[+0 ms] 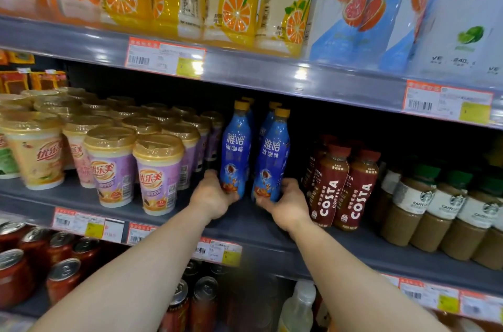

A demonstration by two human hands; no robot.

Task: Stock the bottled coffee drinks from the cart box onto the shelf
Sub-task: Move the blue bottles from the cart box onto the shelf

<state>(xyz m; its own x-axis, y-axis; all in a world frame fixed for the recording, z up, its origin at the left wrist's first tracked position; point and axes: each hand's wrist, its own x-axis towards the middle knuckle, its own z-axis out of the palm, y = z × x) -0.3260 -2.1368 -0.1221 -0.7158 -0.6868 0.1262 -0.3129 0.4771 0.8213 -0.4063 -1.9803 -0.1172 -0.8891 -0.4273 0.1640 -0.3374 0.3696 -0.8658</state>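
- Left hand [211,199]: grip wrapped round the base of the left blue bottle [234,153]; the fingers go behind it and are hidden.
- Right hand [290,202]: grip closed round the base of the right blue bottle [272,157], thumb across the lower front.
- Both bottles: upright, long axis vertical, yellow caps up, labels facing out. They stand side by side on the middle shelf [245,222], a narrow gap between them; whether the bases are fully set down cannot be told.
- Behind each: at least one more blue bottle, its cap just showing, so two rows run back into the shelf.
- Neighbours: milk-tea cups [159,172] just left of the left bottle; brown Costa bottles [330,190] just right of the right one, close to the right hand.
- Key relation: each bottle rises straight up from its own grip, and the open space lies rearward, away from the person. Judgement: the coming move is a short push straight back along each row, then release; each hand serves its own side, neither nearer.
- Risk, judged: the right hand may brush the Costa bottles.
- Cart box: not in view.
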